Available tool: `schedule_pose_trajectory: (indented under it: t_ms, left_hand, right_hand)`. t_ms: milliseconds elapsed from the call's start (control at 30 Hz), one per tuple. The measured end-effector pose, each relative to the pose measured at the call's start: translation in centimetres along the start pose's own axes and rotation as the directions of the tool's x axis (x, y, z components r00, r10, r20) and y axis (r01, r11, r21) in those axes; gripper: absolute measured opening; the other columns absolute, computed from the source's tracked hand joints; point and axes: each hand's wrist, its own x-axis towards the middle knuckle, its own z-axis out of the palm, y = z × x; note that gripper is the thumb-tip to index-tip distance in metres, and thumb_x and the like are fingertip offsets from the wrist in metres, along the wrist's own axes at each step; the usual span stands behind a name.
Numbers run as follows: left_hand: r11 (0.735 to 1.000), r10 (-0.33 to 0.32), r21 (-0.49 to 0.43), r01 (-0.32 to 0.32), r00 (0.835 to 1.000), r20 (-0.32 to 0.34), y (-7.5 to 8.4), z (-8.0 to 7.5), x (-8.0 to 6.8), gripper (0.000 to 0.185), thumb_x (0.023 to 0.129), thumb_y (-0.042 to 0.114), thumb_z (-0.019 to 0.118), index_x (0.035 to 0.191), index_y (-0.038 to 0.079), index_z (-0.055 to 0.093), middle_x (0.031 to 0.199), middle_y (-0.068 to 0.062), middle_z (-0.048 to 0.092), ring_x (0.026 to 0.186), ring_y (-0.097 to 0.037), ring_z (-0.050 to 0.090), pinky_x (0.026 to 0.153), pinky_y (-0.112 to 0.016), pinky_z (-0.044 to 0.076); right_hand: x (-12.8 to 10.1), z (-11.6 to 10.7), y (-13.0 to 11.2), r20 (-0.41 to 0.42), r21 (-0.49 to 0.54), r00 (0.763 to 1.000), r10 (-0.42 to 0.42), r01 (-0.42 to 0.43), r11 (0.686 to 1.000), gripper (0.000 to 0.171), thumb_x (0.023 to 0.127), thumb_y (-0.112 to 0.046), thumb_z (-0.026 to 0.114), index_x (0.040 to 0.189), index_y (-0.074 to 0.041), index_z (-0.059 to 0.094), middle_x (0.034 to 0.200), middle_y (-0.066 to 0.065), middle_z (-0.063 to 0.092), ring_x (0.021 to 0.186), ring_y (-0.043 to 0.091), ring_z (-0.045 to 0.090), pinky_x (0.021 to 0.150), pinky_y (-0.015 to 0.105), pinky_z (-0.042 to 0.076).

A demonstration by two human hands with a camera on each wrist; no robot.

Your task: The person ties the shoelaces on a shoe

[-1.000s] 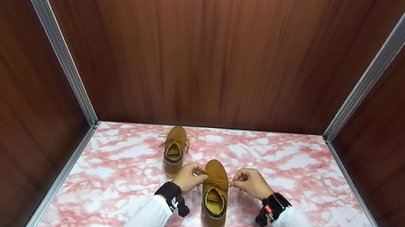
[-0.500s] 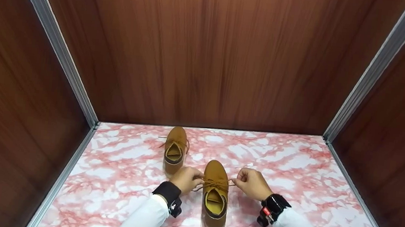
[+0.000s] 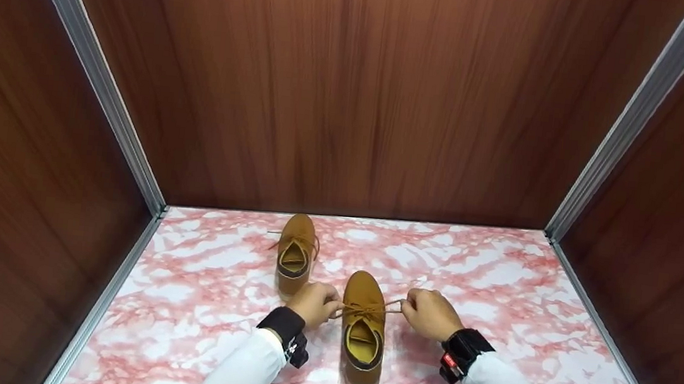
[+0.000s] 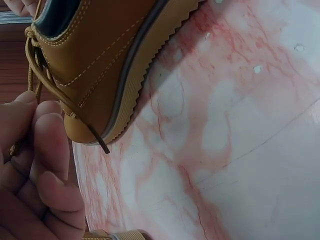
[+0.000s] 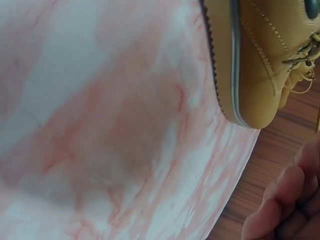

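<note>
A tan suede lace-up shoe (image 3: pixel 363 331) stands on the pink marbled surface (image 3: pixel 497 285), toe pointing away from me. My left hand (image 3: pixel 319 302) is at its left side and my right hand (image 3: pixel 425 310) at its right. Each pinches an end of the brown lace (image 3: pixel 368 310), which stretches across the shoe's top between them. In the left wrist view, curled fingers (image 4: pixel 47 150) hold the lace (image 4: pixel 55 92) beside the shoe (image 4: pixel 105 55). In the right wrist view the shoe's side (image 5: pixel 260 65) shows, with fingertips (image 5: pixel 285 205) at the lower right.
A second matching shoe (image 3: pixel 295 254) stands behind and to the left, close to my left hand. Dark wood walls (image 3: pixel 352 91) enclose the surface at the back and both sides, with metal corner strips (image 3: pixel 131 138).
Both hands have shifted slightly down and outward, the right one more, drawing the lace tauter across the shoe. Neither shoe has moved.
</note>
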Motion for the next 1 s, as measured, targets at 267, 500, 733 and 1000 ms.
schedule_pose_trajectory:
  t_ms: [267, 500, 733, 1000]
  left_hand:
    - [0.999, 0.021, 0.027, -0.021, 1.000, -0.016, -0.4, 0.0, -0.2, 0.026, 0.094, 0.020, 0.076, 0.072, 0.012, 0.065, 0.068, 0.008, 0.059, 0.067, -0.006, 0.051, 0.068, -0.024, 0.046]
    - [0.999, 0.031, 0.011, -0.031, 1.000, -0.006, -1.0, -0.4, -0.9, 0.025, 0.094, 0.015, 0.075, 0.072, 0.010, 0.064, 0.064, 0.007, 0.059, 0.063, -0.005, 0.050, 0.064, -0.022, 0.042]
    - [0.999, 0.040, -0.007, -0.040, 0.999, 0.002, -1.7, -0.6, -1.6, 0.025, 0.094, 0.013, 0.074, 0.071, 0.011, 0.064, 0.061, 0.005, 0.063, 0.060, -0.003, 0.051, 0.063, -0.021, 0.043]
    - [0.998, 0.059, 0.011, -0.059, 0.998, -0.022, -2.0, -0.3, -1.8, 0.026, 0.093, 0.015, 0.076, 0.071, 0.010, 0.062, 0.061, 0.002, 0.065, 0.059, -0.003, 0.050, 0.063, -0.020, 0.042]
  right_hand:
    - [-0.3, 0.4, 0.4, -0.035, -0.080, 0.999, 0.010, -0.013, 0.997, 0.035, 0.093, -0.017, 0.062, 0.061, -0.020, 0.049, 0.056, -0.008, 0.046, 0.052, 0.013, 0.046, 0.055, 0.032, 0.038]
    - [-0.4, 0.5, 1.5, -0.049, -0.113, 0.999, -0.024, 0.018, 0.993, 0.034, 0.094, -0.013, 0.061, 0.063, -0.019, 0.048, 0.058, -0.005, 0.047, 0.056, 0.015, 0.046, 0.057, 0.034, 0.041]
    - [-0.6, 0.5, 2.2, -0.052, -0.073, 0.999, -0.004, 0.000, 0.997, 0.033, 0.094, -0.010, 0.061, 0.064, -0.017, 0.047, 0.059, -0.001, 0.047, 0.057, 0.017, 0.048, 0.057, 0.034, 0.042]
    - [-0.8, 1.1, 2.6, -0.097, -0.087, 0.995, 0.031, -0.039, 0.995, 0.032, 0.092, -0.009, 0.062, 0.064, -0.015, 0.048, 0.061, 0.003, 0.053, 0.060, 0.021, 0.051, 0.061, 0.039, 0.046]
